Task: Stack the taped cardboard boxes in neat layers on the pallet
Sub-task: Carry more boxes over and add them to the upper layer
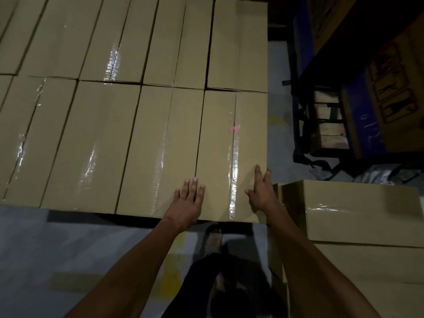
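A layer of long tan taped cardboard boxes (96, 143) fills the upper left, laid side by side in two rows. The nearest right-hand box (220, 145) has clear tape down its middle seam and a faint pink mark. My left hand (187, 200) lies flat with straight fingers on that box's near left edge. My right hand (261, 191) rests on its near right corner, fingers straight, some over the right side. The pallet beneath is hidden by the boxes.
More taped boxes (358, 212) are stacked at the right, close to my right arm. A dark blue rack with wooden pieces (328, 125) and printed cartons (394, 88) stands at the far right. Grey floor with yellow marks (68, 253) and my sandalled foot (213, 237) lie below.
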